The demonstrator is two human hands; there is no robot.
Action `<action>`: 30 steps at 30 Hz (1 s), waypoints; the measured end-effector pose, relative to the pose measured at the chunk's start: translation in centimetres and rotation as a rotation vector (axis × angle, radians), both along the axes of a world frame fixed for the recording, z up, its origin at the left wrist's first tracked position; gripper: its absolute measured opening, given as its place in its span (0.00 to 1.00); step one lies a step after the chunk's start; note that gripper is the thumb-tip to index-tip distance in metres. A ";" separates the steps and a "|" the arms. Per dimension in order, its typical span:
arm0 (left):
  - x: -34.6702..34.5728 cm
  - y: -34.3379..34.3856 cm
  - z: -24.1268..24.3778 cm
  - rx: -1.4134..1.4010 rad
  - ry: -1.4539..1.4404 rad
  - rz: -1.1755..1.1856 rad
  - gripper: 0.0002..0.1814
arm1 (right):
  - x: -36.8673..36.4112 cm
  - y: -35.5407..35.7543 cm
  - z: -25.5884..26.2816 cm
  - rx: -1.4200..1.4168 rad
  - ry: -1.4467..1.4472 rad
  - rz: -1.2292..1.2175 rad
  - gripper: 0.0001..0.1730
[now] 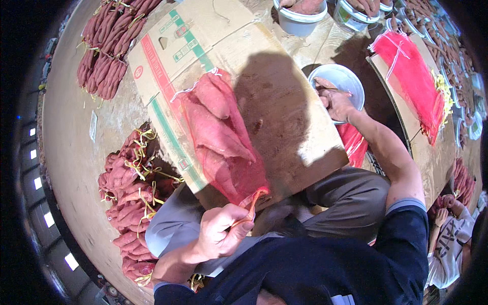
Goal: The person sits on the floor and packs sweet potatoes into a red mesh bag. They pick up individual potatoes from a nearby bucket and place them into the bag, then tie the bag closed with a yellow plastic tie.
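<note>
A red mesh bag point(225, 133) with several sweet potatoes inside lies on a flattened cardboard box point(282, 145) before me. My left hand point(225, 230) pinches the gathered mouth of this bag at its near end. On the right, my right hand point(337, 105) reaches into a round white bucket point(357, 85), touching sweet potatoes point(326, 84) in it; the fingertips are partly hidden, so whether they grip one is unclear. Folds of red mesh point(353, 145) show just below the bucket.
Filled, yellow-tied bags point(129, 198) are piled at my left, with more bags point(110, 42) farther off. Empty red mesh bags point(408, 72) lie on cardboard at right. Buckets of sweet potatoes point(301, 23) stand beyond. A person point(448, 244) sits at lower right.
</note>
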State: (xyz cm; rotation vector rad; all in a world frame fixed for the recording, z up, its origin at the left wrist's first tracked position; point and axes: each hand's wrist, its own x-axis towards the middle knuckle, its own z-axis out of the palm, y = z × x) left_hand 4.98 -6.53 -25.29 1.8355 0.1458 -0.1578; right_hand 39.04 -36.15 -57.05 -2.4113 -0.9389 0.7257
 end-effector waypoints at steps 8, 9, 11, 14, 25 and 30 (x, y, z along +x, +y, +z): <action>-0.8 -0.3 0.7 0.055 -0.040 0.076 0.05 | 2.2 -2.3 10.8 0.386 0.188 -0.416 0.14; -0.7 -0.4 1.4 0.009 0.031 0.093 0.07 | 3.0 -3.8 11.8 0.405 0.102 -0.428 0.15; -2.1 -0.3 0.9 -0.010 0.012 0.164 0.08 | 0.0 0.1 20.0 0.517 0.106 -0.433 0.18; -2.4 -0.2 0.3 -0.069 -0.113 0.223 0.09 | -3.3 0.1 25.9 0.524 0.021 -0.496 0.28; -2.6 1.8 1.8 -0.379 -0.211 0.280 0.08 | -28.7 4.8 34.3 0.478 1.384 -0.660 0.43; -3.7 1.5 0.6 -0.285 -0.296 0.209 0.05 | -33.1 7.2 33.5 0.476 1.416 -0.570 0.35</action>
